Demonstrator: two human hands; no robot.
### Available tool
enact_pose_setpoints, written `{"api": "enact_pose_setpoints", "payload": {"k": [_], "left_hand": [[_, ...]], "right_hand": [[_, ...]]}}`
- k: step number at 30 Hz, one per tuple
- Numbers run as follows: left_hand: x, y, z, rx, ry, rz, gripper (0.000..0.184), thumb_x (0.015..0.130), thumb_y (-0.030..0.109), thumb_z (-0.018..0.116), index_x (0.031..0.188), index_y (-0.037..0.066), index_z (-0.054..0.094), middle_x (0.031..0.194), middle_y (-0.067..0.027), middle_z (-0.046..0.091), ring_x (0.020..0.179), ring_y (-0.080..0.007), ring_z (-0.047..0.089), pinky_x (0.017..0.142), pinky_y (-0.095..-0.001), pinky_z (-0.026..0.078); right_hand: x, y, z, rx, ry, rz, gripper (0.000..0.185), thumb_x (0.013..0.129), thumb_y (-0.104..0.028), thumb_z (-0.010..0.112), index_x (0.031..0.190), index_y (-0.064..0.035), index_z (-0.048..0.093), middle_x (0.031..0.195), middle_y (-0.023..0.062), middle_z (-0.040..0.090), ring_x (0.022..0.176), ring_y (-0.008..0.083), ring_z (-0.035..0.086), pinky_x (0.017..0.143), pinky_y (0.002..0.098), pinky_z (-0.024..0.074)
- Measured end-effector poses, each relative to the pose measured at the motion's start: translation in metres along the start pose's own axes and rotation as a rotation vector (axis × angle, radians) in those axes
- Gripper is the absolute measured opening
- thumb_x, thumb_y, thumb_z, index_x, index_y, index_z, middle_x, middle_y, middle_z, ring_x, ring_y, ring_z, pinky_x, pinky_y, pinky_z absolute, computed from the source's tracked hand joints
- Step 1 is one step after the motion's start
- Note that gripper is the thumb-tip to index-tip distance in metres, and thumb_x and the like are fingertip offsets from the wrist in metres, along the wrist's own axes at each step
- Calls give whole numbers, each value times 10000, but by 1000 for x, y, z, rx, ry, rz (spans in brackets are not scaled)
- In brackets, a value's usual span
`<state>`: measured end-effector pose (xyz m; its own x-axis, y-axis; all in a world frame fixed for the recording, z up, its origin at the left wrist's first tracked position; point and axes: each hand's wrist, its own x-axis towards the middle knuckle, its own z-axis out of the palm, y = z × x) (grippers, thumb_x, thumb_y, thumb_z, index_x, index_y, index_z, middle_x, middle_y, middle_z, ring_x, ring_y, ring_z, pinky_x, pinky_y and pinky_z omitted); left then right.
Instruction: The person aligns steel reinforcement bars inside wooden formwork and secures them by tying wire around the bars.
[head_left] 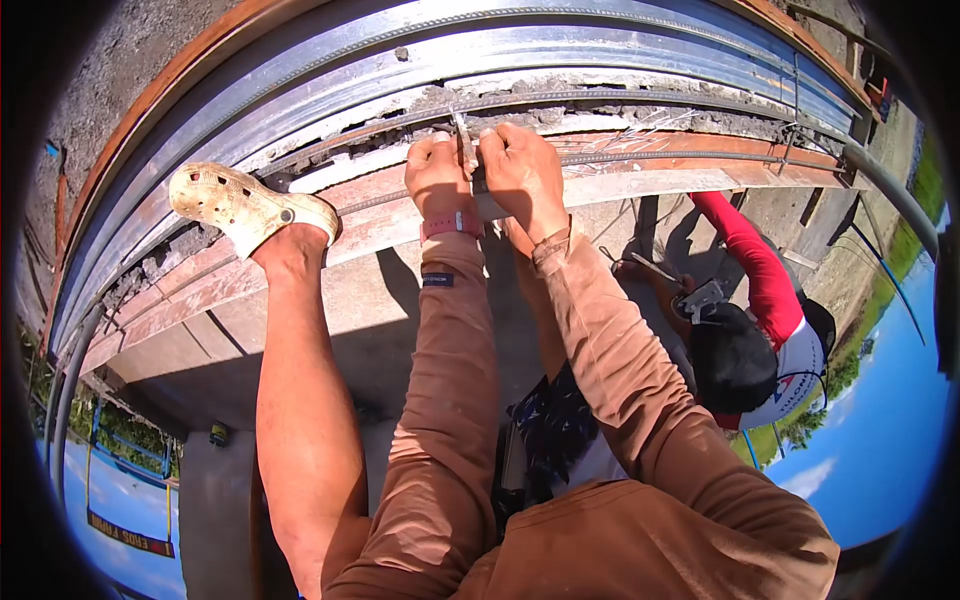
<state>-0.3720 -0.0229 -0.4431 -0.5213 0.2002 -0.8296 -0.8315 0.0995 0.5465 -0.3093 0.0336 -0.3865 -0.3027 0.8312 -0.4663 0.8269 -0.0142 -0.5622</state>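
My left hand [437,177], with a pink band at its wrist, is closed at the edge of the reinforced beam. Close beside it, my right hand [524,172] is also closed, its knuckles up. A short, narrow metal piece [463,140] stands upright between the two hands, against the upper steel bar [600,96]. Which hand grips it cannot be made out, as the fingers curl away from view. A lower steel bar [690,155] runs behind the hands along the reddish formwork board [740,147].
Thin pale wires [650,125] lie along the beam. Corrugated metal sheeting [560,50] stretches beyond it. My foot in a dirty cream clog [250,205] rests on the left of the beam. A person in a red sleeve [750,250] works below at right. A grey pipe [895,195] rises there.
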Motion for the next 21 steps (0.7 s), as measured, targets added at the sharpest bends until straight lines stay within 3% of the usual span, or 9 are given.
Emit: {"api": "enact_pose_setpoints", "payload": {"k": [1,3,5,7,9,11,19,21], "left_hand": [[-2,0,-4,1,0,0,89,886,89,527,899,2,516,688,-91,606,482,-113,500,418,-245,389],[-5,-2,-8,382,-62,269,107,875,72,537,941,-11,521,679,-79,599,511,-108,510,459,-231,409],[-9,-7,-8,352,-122,341,142,862,54,541,980,-23,522,725,-74,605,577,-104,534,529,-221,436],[-9,-9,-9,618,-87,773,171,809,43,628,959,-7,562,817,-97,637,684,-126,603,609,-238,491],[-6,-7,-15,624,-116,688,214,808,19,623,1002,-7,538,826,-102,633,668,-128,605,588,-236,487],[1,-8,-20,494,-162,369,246,803,-15,615,1028,-3,518,820,-107,627,645,-123,603,559,-228,476],[-6,-10,-17,415,-162,423,258,804,27,640,1028,7,515,783,-75,635,604,-105,581,532,-225,457],[-19,-2,-5,531,-121,555,276,811,86,650,1046,17,523,772,-53,636,624,-108,573,555,-237,460]], "right_hand": [[-1,-3,1,10,46,-12,316,851,-272,470,709,0,546,701,234,552,710,429,537,617,466,415],[-3,-5,0,45,51,30,313,860,-267,472,705,-4,541,695,235,549,708,433,534,604,468,410],[-4,-7,-5,64,2,47,310,866,-262,476,706,-3,539,696,236,550,703,429,537,598,462,412],[0,0,-7,40,-34,30,311,864,-259,484,706,4,542,690,234,545,685,418,542,585,447,411],[7,11,-6,103,-118,57,343,849,-308,467,721,-13,587,701,227,575,710,416,561,618,450,441],[13,13,-11,113,-137,64,335,837,-291,470,725,4,581,706,238,568,712,421,555,625,448,436],[13,17,-25,104,-68,50,316,818,-253,482,683,27,544,687,242,554,675,424,541,606,442,422],[-1,4,-27,23,-67,43,317,824,-255,484,677,21,540,688,243,557,668,420,545,604,447,423]]}}
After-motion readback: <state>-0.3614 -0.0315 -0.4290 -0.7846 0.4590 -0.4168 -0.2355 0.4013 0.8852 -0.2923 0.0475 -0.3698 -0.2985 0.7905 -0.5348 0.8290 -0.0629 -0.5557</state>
